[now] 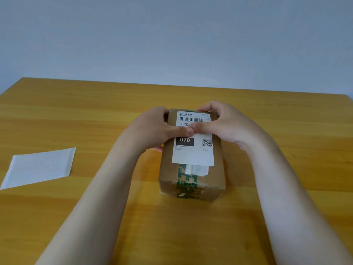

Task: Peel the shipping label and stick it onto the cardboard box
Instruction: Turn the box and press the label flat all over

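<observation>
1. white shipping label (193, 154) with black bars lies flat on the brown cardboard box (217, 175), mid desk (95, 115).
2. left hand (152, 129) and right hand (227, 123) fingers curl round the box; thumbs press the label.

Label (193, 154) atop box (218, 169) mid-table (76, 115), backing sheet (40, 167) well to its left.

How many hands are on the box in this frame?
2. The left hand grips the box at its far left edge, the right hand at its far right; both thumbs press the label near its middle.
</observation>
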The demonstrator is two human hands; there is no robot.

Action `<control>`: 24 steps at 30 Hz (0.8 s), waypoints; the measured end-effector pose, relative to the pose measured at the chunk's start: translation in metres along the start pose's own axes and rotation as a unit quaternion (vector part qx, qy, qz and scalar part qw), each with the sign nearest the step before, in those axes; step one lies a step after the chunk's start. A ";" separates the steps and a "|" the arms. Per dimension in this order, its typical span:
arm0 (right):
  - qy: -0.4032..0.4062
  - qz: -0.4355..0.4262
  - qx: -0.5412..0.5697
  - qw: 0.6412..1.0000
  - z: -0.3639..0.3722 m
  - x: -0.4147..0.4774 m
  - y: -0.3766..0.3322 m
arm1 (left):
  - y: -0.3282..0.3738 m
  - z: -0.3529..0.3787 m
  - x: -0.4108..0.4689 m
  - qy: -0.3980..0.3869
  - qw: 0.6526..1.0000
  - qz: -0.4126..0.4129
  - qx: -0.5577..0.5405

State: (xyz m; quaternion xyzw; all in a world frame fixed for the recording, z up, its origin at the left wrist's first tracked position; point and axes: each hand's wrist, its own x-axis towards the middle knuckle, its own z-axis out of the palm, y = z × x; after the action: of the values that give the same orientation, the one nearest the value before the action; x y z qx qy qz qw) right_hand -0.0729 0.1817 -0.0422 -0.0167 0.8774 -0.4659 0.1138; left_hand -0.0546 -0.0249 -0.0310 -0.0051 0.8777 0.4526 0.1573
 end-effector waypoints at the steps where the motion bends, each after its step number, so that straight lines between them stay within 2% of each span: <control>1: 0.006 0.003 -0.008 1.000 0.001 0.000 0.000 | -0.001 0.000 0.001 0.005 1.000 -0.002 0.003; 15: 0.022 0.030 -0.020 0.999 0.006 -0.007 -0.012 | -0.003 -0.004 0.004 0.009 1.000 -0.022 0.002; 24: 0.067 0.017 -0.049 0.996 0.012 -0.006 -0.013 | 0.001 -0.002 0.002 0.044 0.998 -0.033 0.037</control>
State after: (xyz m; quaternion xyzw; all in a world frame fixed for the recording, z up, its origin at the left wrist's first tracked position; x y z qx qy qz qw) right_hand -0.0657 0.1656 -0.0368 0.0241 0.9050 -0.4203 0.0612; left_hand -0.0571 -0.0257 -0.0290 -0.0483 0.8994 0.4134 0.1335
